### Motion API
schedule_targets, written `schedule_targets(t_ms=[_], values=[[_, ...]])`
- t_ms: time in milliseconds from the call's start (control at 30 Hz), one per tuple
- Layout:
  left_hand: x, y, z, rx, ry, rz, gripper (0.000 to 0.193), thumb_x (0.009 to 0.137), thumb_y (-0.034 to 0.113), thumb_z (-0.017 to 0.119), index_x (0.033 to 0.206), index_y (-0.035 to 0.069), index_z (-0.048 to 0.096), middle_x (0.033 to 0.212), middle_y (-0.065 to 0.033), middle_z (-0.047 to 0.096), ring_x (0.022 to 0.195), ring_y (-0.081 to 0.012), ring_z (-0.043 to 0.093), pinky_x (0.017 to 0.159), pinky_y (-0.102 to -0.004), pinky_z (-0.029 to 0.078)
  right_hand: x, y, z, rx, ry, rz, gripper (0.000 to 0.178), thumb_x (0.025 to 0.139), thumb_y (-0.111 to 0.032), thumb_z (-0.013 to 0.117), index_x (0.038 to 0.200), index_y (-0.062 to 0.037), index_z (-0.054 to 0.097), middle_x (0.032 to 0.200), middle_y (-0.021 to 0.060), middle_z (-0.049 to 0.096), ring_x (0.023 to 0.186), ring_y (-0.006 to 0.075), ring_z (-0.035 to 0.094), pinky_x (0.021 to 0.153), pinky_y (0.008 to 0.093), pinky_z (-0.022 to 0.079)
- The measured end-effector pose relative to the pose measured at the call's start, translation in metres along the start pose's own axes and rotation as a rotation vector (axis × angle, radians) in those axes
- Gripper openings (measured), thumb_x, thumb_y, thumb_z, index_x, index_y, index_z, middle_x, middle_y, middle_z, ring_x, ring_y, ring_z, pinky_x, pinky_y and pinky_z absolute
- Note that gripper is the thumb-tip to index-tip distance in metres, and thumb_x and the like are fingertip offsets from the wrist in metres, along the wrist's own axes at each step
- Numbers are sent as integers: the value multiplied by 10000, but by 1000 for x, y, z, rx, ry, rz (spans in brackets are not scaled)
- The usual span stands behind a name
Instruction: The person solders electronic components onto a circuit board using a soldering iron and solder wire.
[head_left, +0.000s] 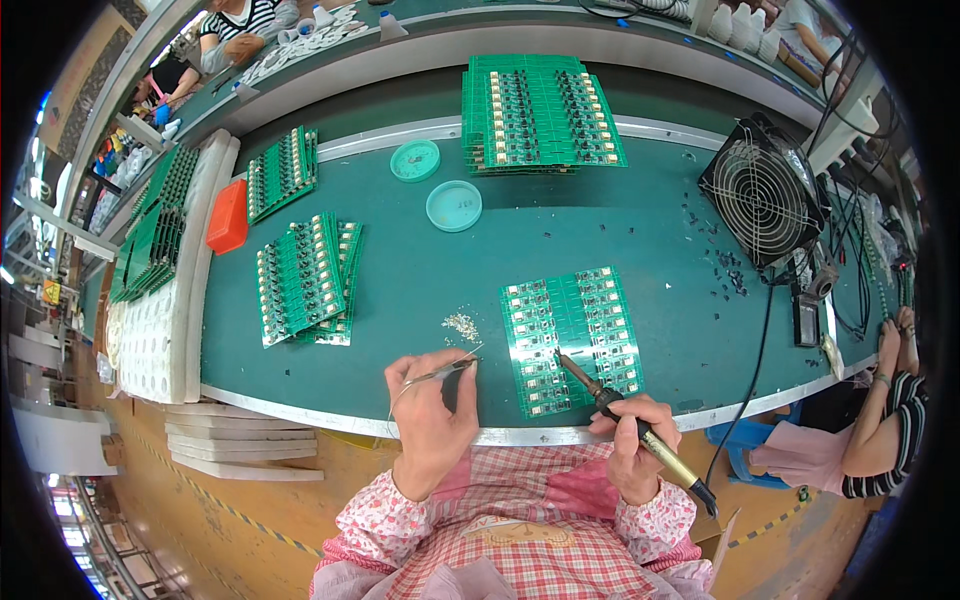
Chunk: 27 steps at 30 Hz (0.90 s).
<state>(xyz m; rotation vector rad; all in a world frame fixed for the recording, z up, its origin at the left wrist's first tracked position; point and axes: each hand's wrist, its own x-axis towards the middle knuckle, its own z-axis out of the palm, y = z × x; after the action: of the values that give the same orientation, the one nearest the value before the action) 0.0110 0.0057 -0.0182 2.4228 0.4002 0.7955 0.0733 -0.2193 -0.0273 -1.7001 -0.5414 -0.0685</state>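
Note:
My left hand (pixel 428 418) is closed on a pair of metal tweezers (pixel 436 374), held over the table's front edge. Their tips lie just below a small heap of tiny pale parts (pixel 461 325). In my right hand (pixel 640 437) is a soldering iron (pixel 664 459), slanting up and to the left. Its tip meets or hovers just over the middle of a green circuit board panel (pixel 527 380); I cannot tell which. Rows of white and black components line the panel, which lies flat in front of me.
Stacked green panels stand at the back (pixel 545 120) and left (pixel 300 280). Two round turquoise lids (pixel 454 206) lie behind an open stretch of table, near a red box (pixel 228 217). A black fan (pixel 762 190), cables and scattered black bits (pixel 735 275) occupy the right. Other people sit nearby.

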Motion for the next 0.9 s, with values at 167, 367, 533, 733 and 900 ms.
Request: schedule_targets(t_ms=[167, 367, 533, 733, 900], values=[[0, 1, 0, 8, -2, 7, 68, 831, -5, 714, 876, 38, 685, 965, -67, 728, 838, -280, 652, 945, -409, 392, 0, 0, 0, 6, -1, 0, 80, 963, -103, 606, 1011, -39, 609, 754, 99, 705, 677, 204, 730, 633, 320, 563], [0, 2, 0, 7, 0, 32, 86, 832, -7, 715, 903, 34, 688, 976, -75, 723, 848, -288, 653, 943, -413, 398, -1, 3, 0, 4, 9, -37, 85, 964, -114, 615, 1015, -46, 614, 757, 89, 716, 683, 195, 726, 641, 318, 559], [2, 13, -1, -95, -73, 31, 108, 838, -24, 707, 934, 24, 691, 973, -97, 718, 865, -269, 659, 858, -378, 469, 3, -1, -1, -22, -8, -60, 83, 953, -109, 636, 1014, -52, 633, 749, 77, 723, 683, 186, 720, 643, 312, 553], [-1, 20, 8, -239, -182, 37, 134, 845, -43, 694, 968, 9, 684, 978, -119, 713, 870, -268, 669, 784, -344, 518, 4, -2, 2, 9, 34, -61, 80, 931, -80, 650, 1004, -50, 644, 727, 68, 719, 671, 180, 710, 630, 300, 548], [-1, 21, 12, -241, -176, 11, 145, 798, -50, 716, 924, 23, 710, 984, -79, 720, 865, -287, 655, 756, -361, 511, 4, -1, 2, 20, 43, -65, 78, 919, -71, 655, 994, -49, 648, 704, 61, 716, 663, 178, 703, 625, 301, 545]])
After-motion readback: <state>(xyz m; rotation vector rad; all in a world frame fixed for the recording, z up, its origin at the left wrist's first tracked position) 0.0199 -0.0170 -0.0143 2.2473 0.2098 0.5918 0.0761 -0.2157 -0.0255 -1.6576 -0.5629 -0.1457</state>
